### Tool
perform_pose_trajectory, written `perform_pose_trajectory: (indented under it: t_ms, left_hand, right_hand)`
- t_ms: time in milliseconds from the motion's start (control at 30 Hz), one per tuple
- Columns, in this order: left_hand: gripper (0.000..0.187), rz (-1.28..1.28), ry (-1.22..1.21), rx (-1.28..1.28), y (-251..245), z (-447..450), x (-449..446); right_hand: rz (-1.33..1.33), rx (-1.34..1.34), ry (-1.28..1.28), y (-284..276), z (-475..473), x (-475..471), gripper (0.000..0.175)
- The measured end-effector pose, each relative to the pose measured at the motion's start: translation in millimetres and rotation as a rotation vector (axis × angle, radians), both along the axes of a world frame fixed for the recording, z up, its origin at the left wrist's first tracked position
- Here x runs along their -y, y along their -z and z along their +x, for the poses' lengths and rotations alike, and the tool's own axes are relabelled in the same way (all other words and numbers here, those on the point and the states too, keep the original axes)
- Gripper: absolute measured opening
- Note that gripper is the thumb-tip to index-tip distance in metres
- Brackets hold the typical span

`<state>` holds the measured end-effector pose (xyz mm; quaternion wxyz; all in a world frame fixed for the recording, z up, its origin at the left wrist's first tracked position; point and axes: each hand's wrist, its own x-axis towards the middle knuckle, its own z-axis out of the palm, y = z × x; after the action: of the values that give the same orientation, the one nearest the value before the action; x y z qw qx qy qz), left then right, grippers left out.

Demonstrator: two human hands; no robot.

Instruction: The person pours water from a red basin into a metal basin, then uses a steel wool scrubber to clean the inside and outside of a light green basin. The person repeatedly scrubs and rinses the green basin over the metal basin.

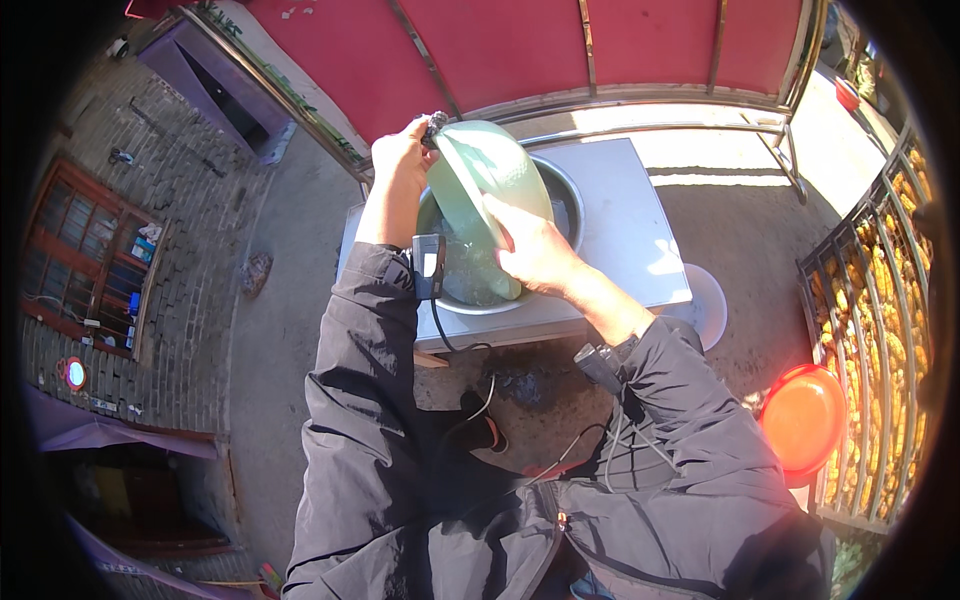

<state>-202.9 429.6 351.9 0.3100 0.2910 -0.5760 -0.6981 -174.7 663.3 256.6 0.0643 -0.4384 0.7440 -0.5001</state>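
A pale green plastic basin [510, 161] is tilted on its side, its lower edge down inside a round metal basin [576, 202] that stands on a white table [622, 202]. My right hand [536, 244] grips the green basin's rim, fingers over the edge. At the rim's upper end, my left hand [401, 165] holds a dark, shiny scrubber [434, 129], seemingly a metal scouring pad, against the basin. Wet-looking, clear liquid shows in the metal basin below. Each of my wrists wears a small device with a cable.
A whitish plastic bucket or basin [709, 304] sits on the ground beside the table's right side. An orange-red basin [804, 420] is near a metal-barred crib of corn cobs [874, 337]. Beyond the table stands a red panel with a metal frame [517, 52]. Cables hang before me.
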Motion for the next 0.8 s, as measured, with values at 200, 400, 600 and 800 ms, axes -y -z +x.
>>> perform_pose_trajectory:
  t_ms: [200,400,600,800]
  left_hand:
    - [0.027,-0.265,0.251,0.037,39.6,64.7,-60.4]
    - [0.03,-0.058,0.284,0.002,46.8,86.1,-69.9]
    - [0.018,0.225,0.053,-0.056,34.6,20.6,54.8]
    - [0.024,0.563,0.071,-0.119,39.3,4.7,91.5]
  right_hand:
    - [-0.042,0.092,-0.015,2.9,1.7,-7.2,0.08]
    - [-0.035,0.083,-0.076,2.7,2.8,-11.9,0.083]
    - [-0.017,0.113,-0.184,2.8,1.6,-11.9,0.073]
    - [0.09,0.011,-0.148,6.6,10.8,-16.1,0.084]
